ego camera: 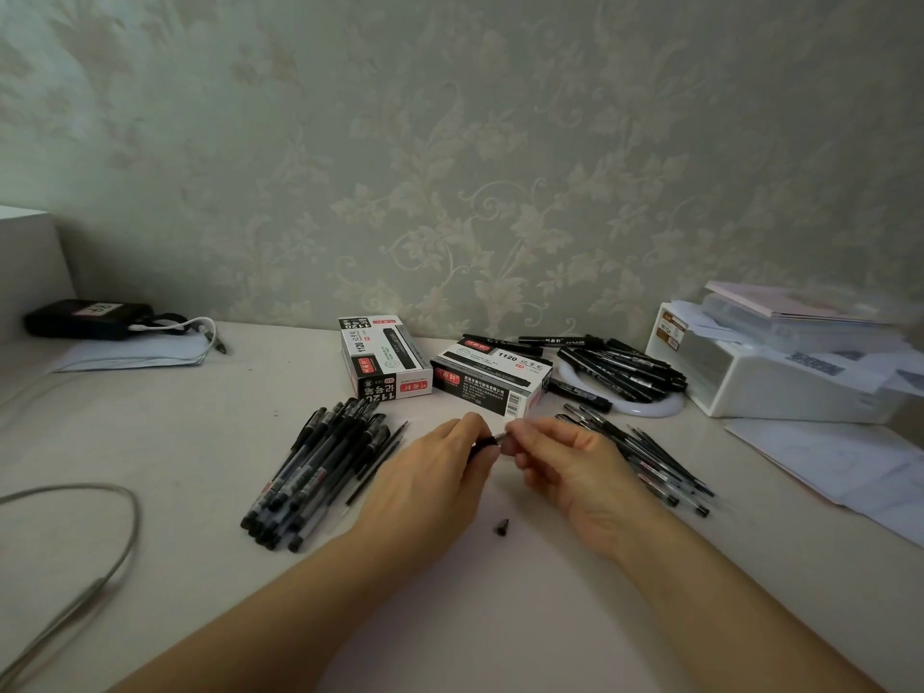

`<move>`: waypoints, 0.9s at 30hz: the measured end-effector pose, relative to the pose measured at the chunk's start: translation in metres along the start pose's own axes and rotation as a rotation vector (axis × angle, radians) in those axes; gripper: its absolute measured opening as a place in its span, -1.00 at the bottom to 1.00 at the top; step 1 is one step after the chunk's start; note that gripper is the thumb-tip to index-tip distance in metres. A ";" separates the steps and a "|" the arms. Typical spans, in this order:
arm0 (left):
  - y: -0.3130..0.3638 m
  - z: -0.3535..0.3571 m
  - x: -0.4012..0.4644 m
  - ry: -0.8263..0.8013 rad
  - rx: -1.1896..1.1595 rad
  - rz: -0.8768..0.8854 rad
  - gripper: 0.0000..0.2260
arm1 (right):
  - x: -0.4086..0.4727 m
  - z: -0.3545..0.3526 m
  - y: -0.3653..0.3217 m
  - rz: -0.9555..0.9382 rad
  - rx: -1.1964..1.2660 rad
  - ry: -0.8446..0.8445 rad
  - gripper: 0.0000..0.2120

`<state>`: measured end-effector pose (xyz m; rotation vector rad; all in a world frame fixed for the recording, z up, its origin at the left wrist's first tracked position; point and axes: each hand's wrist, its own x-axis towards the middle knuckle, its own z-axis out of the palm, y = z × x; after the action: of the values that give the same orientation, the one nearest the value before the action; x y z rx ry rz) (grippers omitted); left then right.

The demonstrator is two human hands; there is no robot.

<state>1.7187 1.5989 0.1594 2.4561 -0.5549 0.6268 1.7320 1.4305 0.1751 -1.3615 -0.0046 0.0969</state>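
Starting nearest the camera, one small black cone-shaped tip [501, 526] lies alone on the desk [500, 617], between the two wrists and touching neither. Just beyond it, both hands meet above the desk's middle. The left hand [430, 472] has its fingers curled, pinching a short black pen piece [486, 444] at one end. The right hand [565, 467] is curled as well, thumb and forefinger nipping the other end, so the piece hangs between the two sets of fingertips, clear of the desk.

On the flanks there are two loose heaps. A pile of black gel pens [320, 467] fans out left of the left hand, too overlapped to count. A thinner spread of pens [645, 462] runs out past the right hand. At far left one grey cable [75, 542] loops over the desk.

Farther back, two printed pen boxes [385, 357] sit side by side, and right of them a heap of black markers [620, 367] rests on one white ring [650, 407]. Against the wall sit one white container [780, 377] on the right and one black pouch [85, 320] on the left.
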 end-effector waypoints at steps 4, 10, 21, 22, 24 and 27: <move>0.002 -0.004 -0.005 -0.092 0.011 0.008 -0.56 | 0.009 -0.014 -0.011 -0.099 0.163 0.240 -0.89; 0.009 0.001 -0.009 -0.228 0.083 0.079 -0.46 | 0.013 -0.034 -0.019 -0.338 0.169 0.621 -0.86; -0.003 0.001 -0.003 -0.160 0.175 0.012 -0.61 | 0.011 -0.031 -0.010 -0.742 -0.911 0.371 -0.82; -0.004 0.000 -0.002 -0.157 0.178 -0.007 -0.64 | 0.011 -0.032 -0.005 -0.705 -1.009 0.333 -0.81; -0.006 -0.004 0.000 -0.151 0.162 -0.046 -0.71 | 0.014 -0.034 0.004 -0.633 -1.190 0.279 -0.81; -0.004 -0.010 0.003 -0.117 0.130 -0.118 -0.81 | 0.020 -0.037 0.009 -0.557 -1.315 0.252 -0.84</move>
<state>1.7201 1.6069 0.1665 2.6392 -0.4215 0.4874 1.7536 1.3982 0.1573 -2.6143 -0.2755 -0.6598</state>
